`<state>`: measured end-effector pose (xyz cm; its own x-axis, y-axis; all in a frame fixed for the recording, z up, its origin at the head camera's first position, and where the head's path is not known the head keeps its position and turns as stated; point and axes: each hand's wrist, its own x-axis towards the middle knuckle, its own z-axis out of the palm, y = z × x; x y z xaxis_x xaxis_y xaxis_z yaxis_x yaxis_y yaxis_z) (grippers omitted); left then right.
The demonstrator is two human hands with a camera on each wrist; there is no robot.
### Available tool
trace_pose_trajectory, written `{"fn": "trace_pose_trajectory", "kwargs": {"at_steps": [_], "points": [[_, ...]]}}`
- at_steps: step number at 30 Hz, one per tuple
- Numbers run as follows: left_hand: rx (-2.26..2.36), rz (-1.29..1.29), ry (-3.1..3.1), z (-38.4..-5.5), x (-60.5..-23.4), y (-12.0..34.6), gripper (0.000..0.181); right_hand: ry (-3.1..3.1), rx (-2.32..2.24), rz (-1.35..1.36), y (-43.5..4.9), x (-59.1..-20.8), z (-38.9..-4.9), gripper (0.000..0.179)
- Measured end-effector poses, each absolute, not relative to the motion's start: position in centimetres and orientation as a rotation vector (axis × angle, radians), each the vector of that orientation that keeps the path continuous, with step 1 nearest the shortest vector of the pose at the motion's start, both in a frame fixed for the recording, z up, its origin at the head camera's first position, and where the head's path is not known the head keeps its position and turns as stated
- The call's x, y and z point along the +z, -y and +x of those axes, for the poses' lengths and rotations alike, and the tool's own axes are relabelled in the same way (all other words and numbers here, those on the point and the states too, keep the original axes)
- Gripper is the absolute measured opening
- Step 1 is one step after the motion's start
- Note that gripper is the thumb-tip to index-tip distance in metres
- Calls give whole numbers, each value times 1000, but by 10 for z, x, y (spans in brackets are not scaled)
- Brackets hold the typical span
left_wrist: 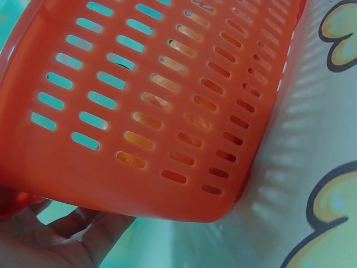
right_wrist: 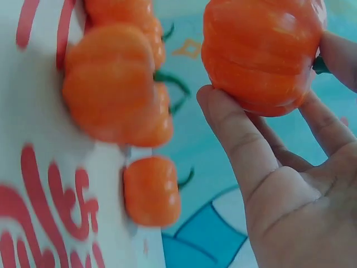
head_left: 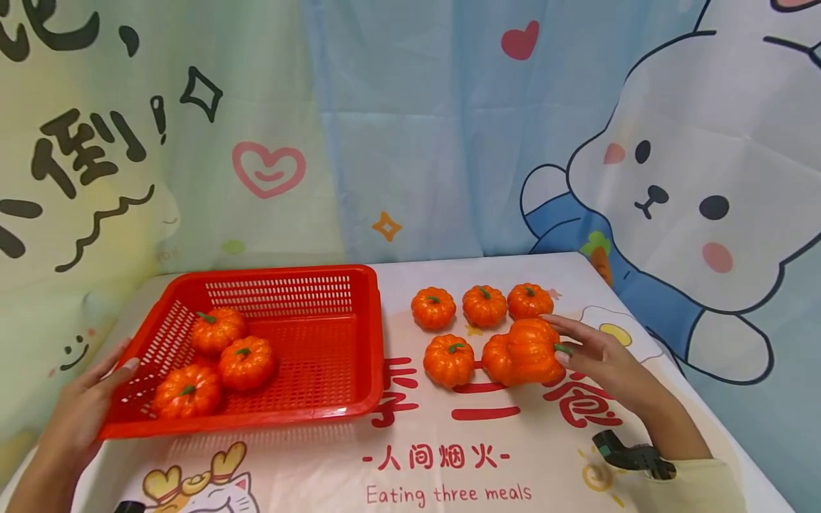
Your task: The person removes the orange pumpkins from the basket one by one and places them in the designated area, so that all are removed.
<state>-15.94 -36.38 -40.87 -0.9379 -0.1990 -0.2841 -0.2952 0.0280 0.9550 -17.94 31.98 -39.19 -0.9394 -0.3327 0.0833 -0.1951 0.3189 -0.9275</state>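
Observation:
My left hand (head_left: 83, 406) grips the left rim of a red plastic basket (head_left: 380, 342), thumb over the edge. Slotted basket wall (left_wrist: 150, 184) fills much of the left wrist view, with the left hand's fingers (left_wrist: 106, 234) at its rim. Inside, several orange toy pumpkins (head_left: 248, 363) with green stems lie heaped at the left. My right hand (head_left: 603, 360) holds another orange pumpkin (head_left: 534, 350) above the table, its stem pointing right. In the right wrist view, thumb and fingers (right_wrist: 237, 134) pinch this pumpkin (right_wrist: 262, 56) from opposite sides.
Two rows of pumpkins stand right of the basket: three at the back, including a middle one (head_left: 484, 306), and two nearer, one (head_left: 449, 360) fully visible, the other (head_left: 495, 358) partly covered by the held pumpkin. A printed white cloth (head_left: 442, 442) covers the table; a curtain (head_left: 410, 128) hangs behind.

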Motion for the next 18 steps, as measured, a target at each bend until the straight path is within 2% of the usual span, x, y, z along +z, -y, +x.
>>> {"fn": "trace_pose_trajectory", "kwargs": {"at_steps": [9, 18], "points": [[2070, -481, -2203, -162, -413, 366, 68, -2693, -1553, -291, -358, -403, -178, 57], [2132, -429, -2179, -160, -413, 368, 63, -2773, -1468, -23, -371, -411, -178, 68]]}}
